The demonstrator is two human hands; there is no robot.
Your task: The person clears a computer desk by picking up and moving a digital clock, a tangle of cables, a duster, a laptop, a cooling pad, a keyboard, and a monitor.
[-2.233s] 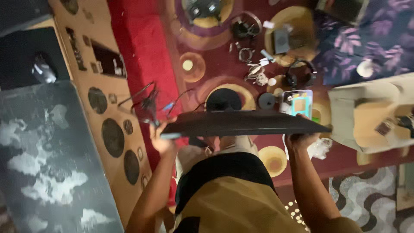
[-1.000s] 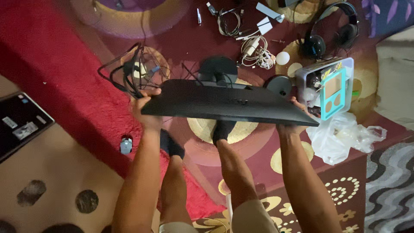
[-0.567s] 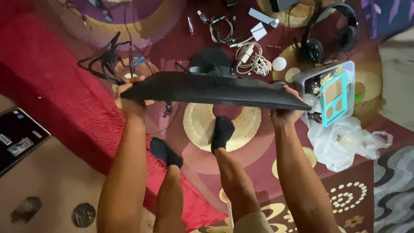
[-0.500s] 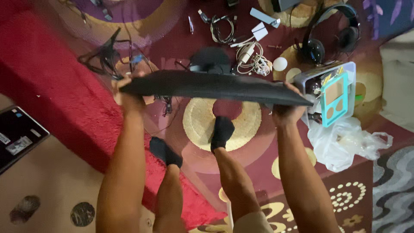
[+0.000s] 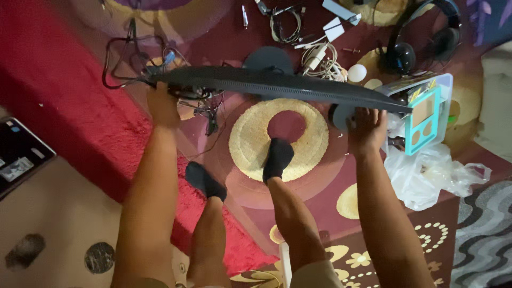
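The left hand (image 5: 162, 104) has its fingers curled up under the left end of a black monitor (image 5: 277, 85); they are clamped on its edge, though the fingertips are hidden behind the panel. The right hand (image 5: 367, 125) grips the right end from below in the same way, its fingers wrapped on the lower edge, knuckles toward the camera. Between the two hands the monitor hangs over the floor, seen almost edge-on as a long, thin, slightly bowed strip, tilted down to the right. Its round stand (image 5: 269, 57) shows beyond the top edge, and a bundle of cables (image 5: 197, 101) dangles from near the left end.

Judging by its shape, the monitor is stiff and moderately heavy, with smooth plastic that could slip and a screen face that should not be pressed. The safest hold seems to be the one used here: both short ends at the frame, palms under, with the loose cables kept from snagging.

Below it lie a patterned carpet (image 5: 277, 138) and two feet in black socks (image 5: 277, 157). Just right of the right hand sits a clear box (image 5: 426, 114) with a teal card, and a white bag (image 5: 432, 176) beside it. Headphones (image 5: 421, 37) and more leads (image 5: 314, 56) lie further off.
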